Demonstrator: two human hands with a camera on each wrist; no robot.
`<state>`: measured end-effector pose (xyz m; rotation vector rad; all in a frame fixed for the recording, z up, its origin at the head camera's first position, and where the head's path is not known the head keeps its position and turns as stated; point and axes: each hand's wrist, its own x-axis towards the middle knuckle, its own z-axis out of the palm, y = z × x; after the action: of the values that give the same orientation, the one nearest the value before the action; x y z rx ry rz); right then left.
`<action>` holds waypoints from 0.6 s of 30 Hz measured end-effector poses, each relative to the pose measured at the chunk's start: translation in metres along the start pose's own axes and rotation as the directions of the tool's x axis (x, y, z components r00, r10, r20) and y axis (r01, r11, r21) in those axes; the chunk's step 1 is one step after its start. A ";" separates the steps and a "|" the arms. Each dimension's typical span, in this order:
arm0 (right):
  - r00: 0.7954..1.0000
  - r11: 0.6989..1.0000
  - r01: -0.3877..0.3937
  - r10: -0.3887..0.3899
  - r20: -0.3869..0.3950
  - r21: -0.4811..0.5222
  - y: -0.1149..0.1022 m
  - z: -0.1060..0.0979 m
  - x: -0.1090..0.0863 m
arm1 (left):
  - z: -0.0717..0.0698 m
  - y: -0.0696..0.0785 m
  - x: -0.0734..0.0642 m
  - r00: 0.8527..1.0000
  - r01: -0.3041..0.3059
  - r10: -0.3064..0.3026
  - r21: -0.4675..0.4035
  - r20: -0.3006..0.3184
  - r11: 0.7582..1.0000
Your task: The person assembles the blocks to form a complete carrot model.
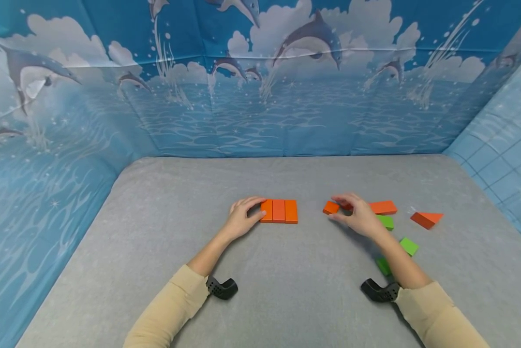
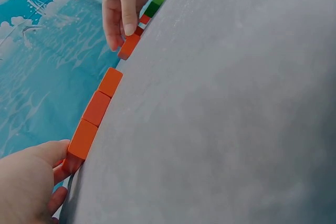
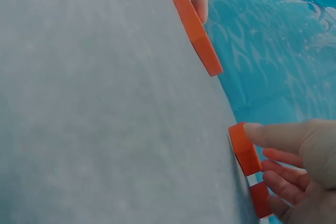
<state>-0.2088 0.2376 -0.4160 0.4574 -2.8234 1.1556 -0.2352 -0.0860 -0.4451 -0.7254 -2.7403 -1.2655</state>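
Three orange blocks (image 1: 278, 211) stand side by side in a row on the grey cloth. At the row's left end my left hand (image 1: 241, 218) pinches the end block (image 2: 84, 139), thumb on the near side and a finger at the far side. Farther right, my right hand (image 1: 357, 215) has its thumb and index finger about a small orange block (image 1: 330, 208). In the right wrist view the thumb lies against that block (image 3: 244, 149), with other fingers behind it. Another orange block (image 3: 260, 200) sits just beyond, partly hidden by the right hand.
An orange block (image 1: 384, 208) lies right of the right hand, and an orange triangular block (image 1: 426, 220) farther right. Green blocks (image 1: 409, 246) lie around the right forearm, some partly covered by it. A blue dolphin-print curtain (image 1: 260, 116) rises behind the table (image 1: 199, 179).
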 end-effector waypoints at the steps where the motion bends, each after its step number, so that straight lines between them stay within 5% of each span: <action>1: 1.000 1.000 0.000 0.000 -0.003 -0.012 0.001 0.001 0.000 | 0.000 0.000 0.000 1.000 0.000 0.000 -0.001 -0.001 1.000; 18: 0.999 0.997 0.014 -0.017 -0.037 -0.075 -0.003 0.007 0.002 | -0.001 0.002 0.000 1.000 -0.009 0.009 -0.013 -0.008 1.000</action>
<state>-0.2097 0.2303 -0.4181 0.4463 -2.8140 1.0403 -0.2342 -0.0857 -0.4432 -0.7313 -2.7221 -1.2830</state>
